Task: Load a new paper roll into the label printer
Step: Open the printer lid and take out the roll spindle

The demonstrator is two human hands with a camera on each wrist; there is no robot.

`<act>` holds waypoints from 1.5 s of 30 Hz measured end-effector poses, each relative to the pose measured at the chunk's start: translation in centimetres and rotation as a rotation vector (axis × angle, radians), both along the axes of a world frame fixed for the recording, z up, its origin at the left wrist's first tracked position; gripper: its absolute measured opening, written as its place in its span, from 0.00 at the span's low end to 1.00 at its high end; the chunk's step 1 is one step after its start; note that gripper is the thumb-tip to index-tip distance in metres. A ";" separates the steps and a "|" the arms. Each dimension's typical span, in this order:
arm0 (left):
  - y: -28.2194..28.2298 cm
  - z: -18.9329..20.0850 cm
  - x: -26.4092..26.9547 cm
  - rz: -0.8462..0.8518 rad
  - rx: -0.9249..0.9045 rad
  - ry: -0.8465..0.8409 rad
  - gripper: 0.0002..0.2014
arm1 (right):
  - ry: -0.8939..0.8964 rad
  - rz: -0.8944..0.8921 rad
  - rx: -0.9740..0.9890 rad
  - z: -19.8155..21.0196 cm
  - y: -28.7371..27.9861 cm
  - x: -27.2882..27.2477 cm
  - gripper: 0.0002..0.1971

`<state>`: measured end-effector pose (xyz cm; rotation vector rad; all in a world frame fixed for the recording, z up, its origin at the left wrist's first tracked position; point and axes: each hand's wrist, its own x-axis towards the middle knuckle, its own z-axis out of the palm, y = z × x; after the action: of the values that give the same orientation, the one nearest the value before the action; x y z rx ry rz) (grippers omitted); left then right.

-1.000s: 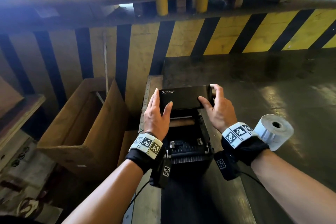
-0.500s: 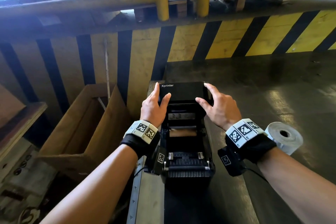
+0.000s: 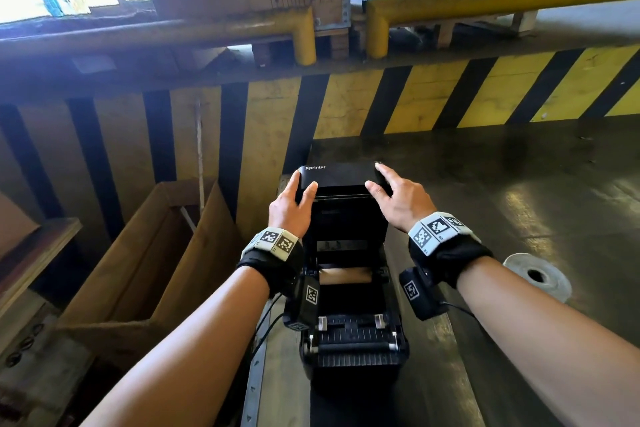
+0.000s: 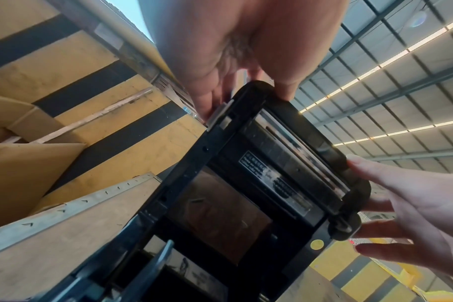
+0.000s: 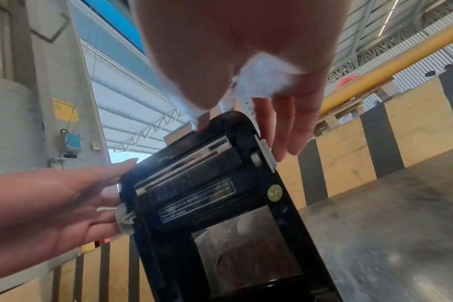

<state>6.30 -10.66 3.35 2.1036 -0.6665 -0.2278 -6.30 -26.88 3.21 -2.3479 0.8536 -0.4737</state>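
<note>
A black label printer (image 3: 353, 350) stands in front of me with its lid (image 3: 341, 175) swung up and back. An empty brown core (image 3: 344, 276) lies in the open paper bay. My left hand (image 3: 302, 185) touches the lid's left top corner, thumb on the face and fingers straight along the side. My right hand (image 3: 375, 177) rests on the right top corner with its fingers straight and spread. The wrist views show the lid's underside (image 4: 272, 173) (image 5: 199, 183) between both hands. A white paper roll (image 3: 536, 276) lies on its side right of my right forearm.
An open cardboard box (image 3: 138, 270) stands left of the printer. A yellow-and-black striped barrier (image 3: 433, 97) with yellow rails (image 3: 485, 0) runs behind. The printer sits on a surface with a metal edge strip (image 3: 256, 374); the dark surface (image 3: 519, 201) spreads to the right.
The lid has swung further up and back with both hands on its top corners. My fingers have straightened from a curled grip. The white roll has not moved.
</note>
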 end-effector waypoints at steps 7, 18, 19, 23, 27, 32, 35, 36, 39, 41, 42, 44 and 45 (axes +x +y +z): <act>1.9 -1.1 0.0 -0.050 0.039 0.056 0.32 | 0.024 0.071 -0.002 0.9 -0.9 -1.4 0.29; 5.4 -9.2 -3.2 -0.311 0.447 -0.067 0.25 | 0.434 0.267 0.047 -8.8 4.5 -5.4 0.25; 5.3 -9.7 -3.2 -0.311 0.470 -0.068 0.23 | 0.442 0.267 0.045 -9.2 4.7 -5.1 0.25; 4.8 -10.9 -3.3 -0.272 0.478 -0.056 0.23 | 0.471 0.231 0.040 -9.9 5.2 -4.1 0.25; 4.4 -11.0 -3.9 -0.202 0.450 -0.032 0.23 | 0.444 0.212 -0.003 -10.0 5.7 -3.8 0.22; 4.2 -9.5 -4.4 -0.176 0.301 -0.046 0.22 | 0.272 0.173 0.031 -8.2 6.0 -4.2 0.19; 4.2 -7.8 -4.9 -0.160 0.230 -0.039 0.23 | 0.151 0.156 0.018 -6.6 6.1 -5.3 0.15; 4.3 -7.2 -5.2 -0.165 0.218 -0.047 0.23 | 0.124 0.144 0.013 -6.0 6.1 -5.8 0.13; 4.4 -5.5 -6.4 -0.229 0.192 -0.082 0.24 | 0.099 0.111 -0.007 -4.4 5.7 -8.3 0.11; 4.4 -4.7 -7.4 -0.294 0.165 -0.072 0.25 | 0.118 0.094 -0.006 -3.5 5.4 -10.3 0.11; 4.3 -4.5 -7.8 -0.324 0.148 -0.042 0.26 | 0.135 0.075 0.012 -3.1 5.3 -11.4 0.10; 4.0 -4.2 -9.1 -0.381 0.118 0.013 0.26 | 0.125 0.035 0.060 -2.8 4.8 -13.8 0.09; 3.7 -4.1 -9.8 -0.409 0.109 0.030 0.26 | 0.089 0.021 0.095 -3.0 4.3 -15.0 0.08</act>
<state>-3.54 -6.92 -0.72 2.0429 -1.0843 -0.5309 -21.26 -22.57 0.17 -2.3026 0.8718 -0.3154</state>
